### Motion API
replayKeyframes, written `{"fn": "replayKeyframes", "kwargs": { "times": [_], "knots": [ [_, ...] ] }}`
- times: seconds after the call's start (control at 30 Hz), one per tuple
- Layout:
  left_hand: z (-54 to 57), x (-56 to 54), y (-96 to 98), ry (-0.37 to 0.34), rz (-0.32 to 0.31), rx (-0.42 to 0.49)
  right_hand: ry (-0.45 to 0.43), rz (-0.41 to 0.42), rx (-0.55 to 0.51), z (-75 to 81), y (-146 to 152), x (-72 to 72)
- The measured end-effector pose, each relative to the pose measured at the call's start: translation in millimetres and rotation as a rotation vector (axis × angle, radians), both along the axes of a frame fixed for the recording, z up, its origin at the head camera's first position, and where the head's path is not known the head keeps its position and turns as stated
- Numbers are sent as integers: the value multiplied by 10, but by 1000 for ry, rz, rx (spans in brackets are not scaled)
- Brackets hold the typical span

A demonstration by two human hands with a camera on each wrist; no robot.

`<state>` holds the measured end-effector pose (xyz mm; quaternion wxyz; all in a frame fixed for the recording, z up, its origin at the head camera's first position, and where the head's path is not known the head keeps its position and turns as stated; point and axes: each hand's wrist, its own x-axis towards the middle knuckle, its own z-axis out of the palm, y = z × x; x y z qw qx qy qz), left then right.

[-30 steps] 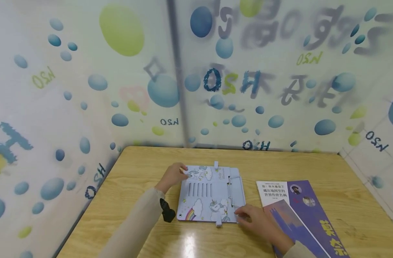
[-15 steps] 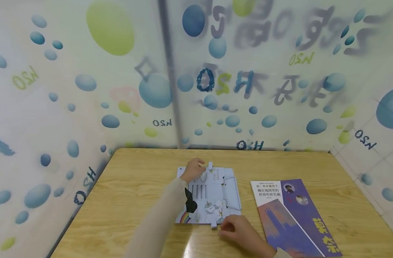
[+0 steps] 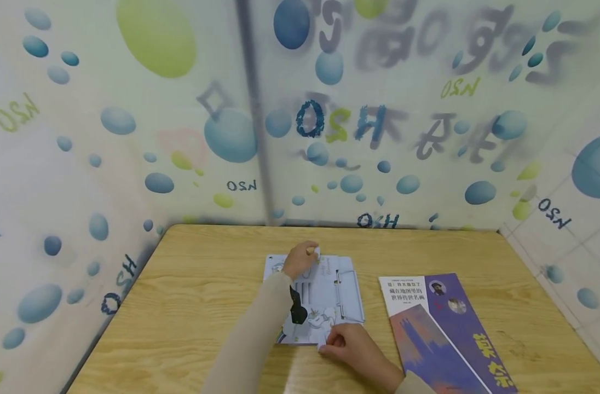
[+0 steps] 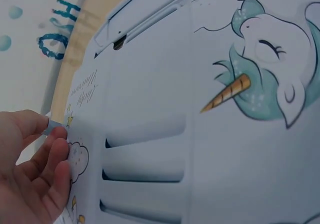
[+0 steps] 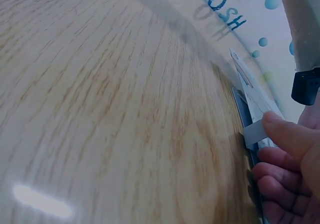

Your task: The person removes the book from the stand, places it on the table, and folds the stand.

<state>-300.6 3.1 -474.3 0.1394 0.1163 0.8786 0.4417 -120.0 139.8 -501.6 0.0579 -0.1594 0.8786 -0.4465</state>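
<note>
A pale blue folding book stand (image 3: 324,293) printed with unicorns lies flat on the table in the head view. Slots and a wire bracket show on its face. My left hand (image 3: 300,261) reaches over it and pinches the small tab (image 4: 53,128) at the far edge between thumb and forefinger. At the near edge, my right hand (image 3: 351,345) pinches the opposite tab (image 5: 254,134), thumb on top. My left forearm and its black wrist camera (image 3: 298,309) hide part of the stand's left side.
To the right, a purple book (image 3: 453,328) with a picture on its cover lies apart from the stand. The wooden table (image 3: 191,306) meets a wall (image 3: 221,137) printed with bubbles at the back and sides.
My left hand has moved right along the far edge from the stand's left corner to the tab. My right hand has moved left from the near right corner to the near tab.
</note>
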Motion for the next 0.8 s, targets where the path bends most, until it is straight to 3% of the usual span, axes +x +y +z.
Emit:
{"fn": "replayKeyframes", "kwargs": {
  "times": [0.33,0.67,0.8],
  "knots": [
    [5,13,-30,47,1,8,-42,-49,-17,12,2,-8],
    [-38,19,-52,-5,2,3,-7,-87,26,-27,-12,-36],
    [-45,28,-77,-25,17,3,-35,-88,17,-15,-31,-55]
  ]
}}
